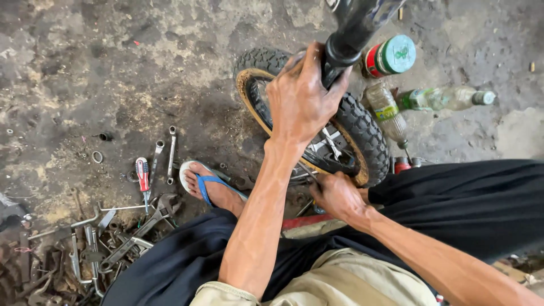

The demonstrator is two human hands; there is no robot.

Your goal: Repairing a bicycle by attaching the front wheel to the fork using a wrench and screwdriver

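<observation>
The left hand (300, 99) wraps tight around the black fork leg (348, 39) above the knobby wheel (362, 127). The right hand (337, 195) pinches something unclear by the spokes (331, 144).

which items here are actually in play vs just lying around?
In play:
- left hand gripping the black fork leg
- right hand down at the hub
- knobby wheel

Lying about:
- spanners
- red-handled screwdriver
- adjustable wrench
- bottles
- green-lidded tin

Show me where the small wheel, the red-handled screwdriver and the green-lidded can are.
small wheel (368, 133), head view, on the knobby tyre tread.
red-handled screwdriver (142, 174), head view, on its handle.
green-lidded can (398, 54), head view, on the green lid.
</observation>
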